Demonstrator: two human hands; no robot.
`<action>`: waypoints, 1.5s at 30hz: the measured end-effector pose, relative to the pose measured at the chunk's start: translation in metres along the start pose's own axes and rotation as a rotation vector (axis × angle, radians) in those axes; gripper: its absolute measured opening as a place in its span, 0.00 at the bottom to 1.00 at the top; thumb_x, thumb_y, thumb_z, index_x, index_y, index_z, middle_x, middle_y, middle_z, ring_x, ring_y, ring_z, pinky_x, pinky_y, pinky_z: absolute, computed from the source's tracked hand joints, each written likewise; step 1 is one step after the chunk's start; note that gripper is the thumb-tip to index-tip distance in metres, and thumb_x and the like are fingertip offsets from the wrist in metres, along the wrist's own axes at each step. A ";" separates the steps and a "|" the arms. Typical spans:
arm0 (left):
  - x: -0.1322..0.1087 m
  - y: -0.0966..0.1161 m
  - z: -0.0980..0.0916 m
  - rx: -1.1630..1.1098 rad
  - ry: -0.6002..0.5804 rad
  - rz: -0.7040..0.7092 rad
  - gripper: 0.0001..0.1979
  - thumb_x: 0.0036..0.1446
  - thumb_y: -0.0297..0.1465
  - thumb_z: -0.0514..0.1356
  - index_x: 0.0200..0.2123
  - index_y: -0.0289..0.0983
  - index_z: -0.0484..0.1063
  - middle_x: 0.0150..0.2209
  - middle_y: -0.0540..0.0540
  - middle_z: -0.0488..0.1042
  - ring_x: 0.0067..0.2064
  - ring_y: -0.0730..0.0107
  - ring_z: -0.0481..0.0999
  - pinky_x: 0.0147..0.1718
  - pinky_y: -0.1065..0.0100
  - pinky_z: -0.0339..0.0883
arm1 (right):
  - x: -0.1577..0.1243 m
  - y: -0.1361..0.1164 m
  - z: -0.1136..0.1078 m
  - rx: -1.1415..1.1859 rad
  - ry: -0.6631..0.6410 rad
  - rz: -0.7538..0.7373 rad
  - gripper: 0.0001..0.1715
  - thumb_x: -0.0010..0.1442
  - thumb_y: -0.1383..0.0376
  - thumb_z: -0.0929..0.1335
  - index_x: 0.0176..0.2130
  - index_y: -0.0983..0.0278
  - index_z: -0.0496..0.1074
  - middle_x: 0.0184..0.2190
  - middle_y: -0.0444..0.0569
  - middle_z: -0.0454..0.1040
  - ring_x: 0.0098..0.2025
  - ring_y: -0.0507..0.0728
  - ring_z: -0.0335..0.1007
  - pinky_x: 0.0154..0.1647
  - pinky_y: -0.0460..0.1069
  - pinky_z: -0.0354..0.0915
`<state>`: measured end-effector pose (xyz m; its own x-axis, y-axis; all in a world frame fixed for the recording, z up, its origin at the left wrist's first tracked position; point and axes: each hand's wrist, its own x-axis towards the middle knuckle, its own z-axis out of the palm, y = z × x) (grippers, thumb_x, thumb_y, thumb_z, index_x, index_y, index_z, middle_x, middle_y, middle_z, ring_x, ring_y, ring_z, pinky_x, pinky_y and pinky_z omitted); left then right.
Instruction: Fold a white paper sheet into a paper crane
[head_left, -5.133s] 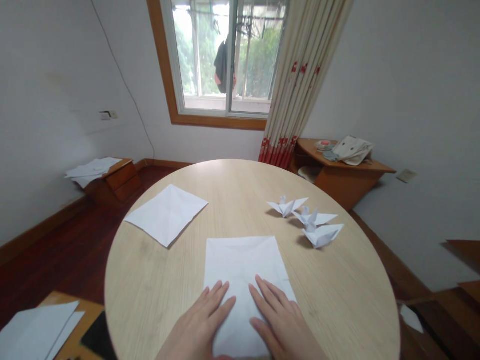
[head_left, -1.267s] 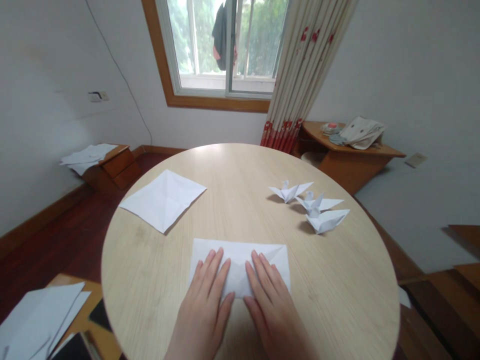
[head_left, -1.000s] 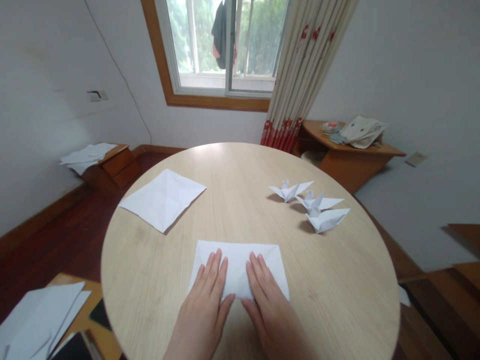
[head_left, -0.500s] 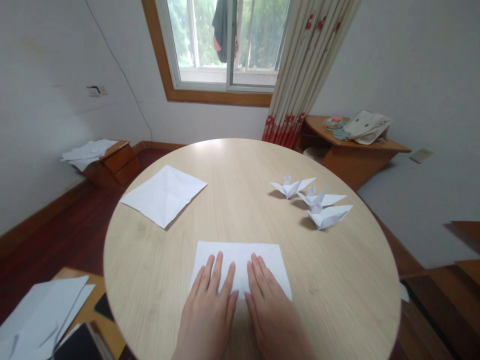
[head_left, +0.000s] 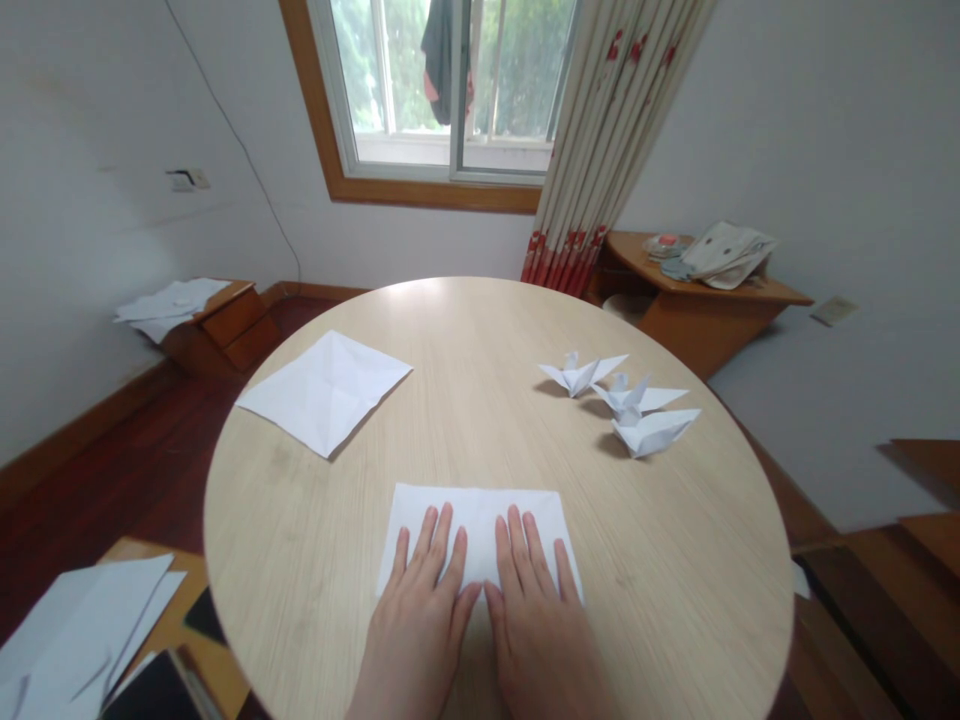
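A white sheet of paper (head_left: 480, 510) lies flat near the front of the round wooden table, its lower part covered by my hands. My left hand (head_left: 421, 610) rests on the sheet's left half, fingers stretched out and spread. On the right half lies my right hand (head_left: 534, 610), also flat with its fingers apart. The two thumbs almost meet near the sheet's lower edge. Neither hand grips anything.
At the table's (head_left: 480, 430) left lies a creased white paper square (head_left: 326, 392). Three folded paper cranes (head_left: 630, 405) stand at its right. A low stand with papers (head_left: 90, 610) is at the lower left, and a wooden shelf (head_left: 712, 300) holds a cloth bag behind.
Both hands have shifted slightly on the sheet. The fingers of my right hand have spread, and its thumb has come closer to the left one. The paper stays put.
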<state>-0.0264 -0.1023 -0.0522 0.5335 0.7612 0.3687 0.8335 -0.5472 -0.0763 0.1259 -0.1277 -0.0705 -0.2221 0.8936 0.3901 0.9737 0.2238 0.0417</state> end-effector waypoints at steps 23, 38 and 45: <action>-0.016 -0.030 -0.002 -0.126 -0.117 -0.235 0.27 0.63 0.24 0.52 0.60 0.56 0.62 0.68 0.41 0.52 0.66 0.40 0.52 0.54 0.29 0.51 | -0.009 0.033 0.002 -0.075 -0.099 0.129 0.32 0.65 0.70 0.52 0.66 0.54 0.54 0.67 0.49 0.53 0.68 0.69 0.43 0.59 0.73 0.52; -0.024 -0.074 -0.006 -0.173 -0.156 -0.280 0.25 0.59 0.29 0.60 0.58 0.56 0.66 0.69 0.43 0.44 0.67 0.35 0.46 0.54 0.28 0.48 | -0.018 0.061 0.001 -0.012 -0.116 0.245 0.31 0.67 0.64 0.51 0.65 0.59 0.58 0.67 0.53 0.52 0.69 0.72 0.41 0.59 0.73 0.53; -0.026 -0.078 -0.001 -0.210 -0.202 -0.263 0.25 0.60 0.31 0.60 0.59 0.57 0.64 0.69 0.44 0.42 0.67 0.35 0.45 0.53 0.28 0.48 | -0.021 0.068 0.001 -0.018 -0.146 0.222 0.30 0.67 0.64 0.51 0.66 0.55 0.55 0.68 0.48 0.52 0.69 0.70 0.39 0.59 0.72 0.53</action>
<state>-0.1054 -0.0800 -0.0546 0.3408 0.9266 0.1590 0.9092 -0.3678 0.1952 0.1971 -0.1309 -0.0772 -0.0069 0.9670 0.2547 0.9999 0.0107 -0.0134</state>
